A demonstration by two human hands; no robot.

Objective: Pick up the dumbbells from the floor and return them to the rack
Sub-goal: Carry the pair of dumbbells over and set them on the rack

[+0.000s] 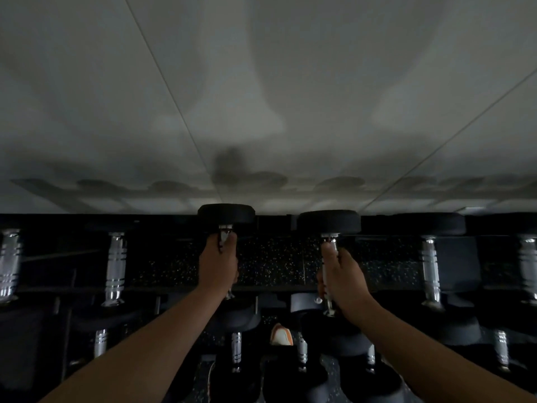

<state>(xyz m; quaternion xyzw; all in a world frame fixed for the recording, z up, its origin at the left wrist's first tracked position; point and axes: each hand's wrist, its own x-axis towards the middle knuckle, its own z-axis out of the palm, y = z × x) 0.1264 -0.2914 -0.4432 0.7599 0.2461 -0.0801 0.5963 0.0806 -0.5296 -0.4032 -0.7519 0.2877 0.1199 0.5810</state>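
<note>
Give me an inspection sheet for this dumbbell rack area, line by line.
Surface: rack top tier, dark; speckled floor showing through its gap.
Job's things: left dumbbell and right dumbbell at the top tier; whether seated, cannot tell.
Clutter: shoe visible below between the tiers.
Grippers: left hand and right hand each closed around a handle.
Cables: nothing seen.
Surroundings: pale wall with shadows; other racked dumbbells on both sides and on the lower tier.

We find no legible text, number, brand or label in this view. The dumbbell heads [328,221] and rack [273,287] show us no readable markings.
</note>
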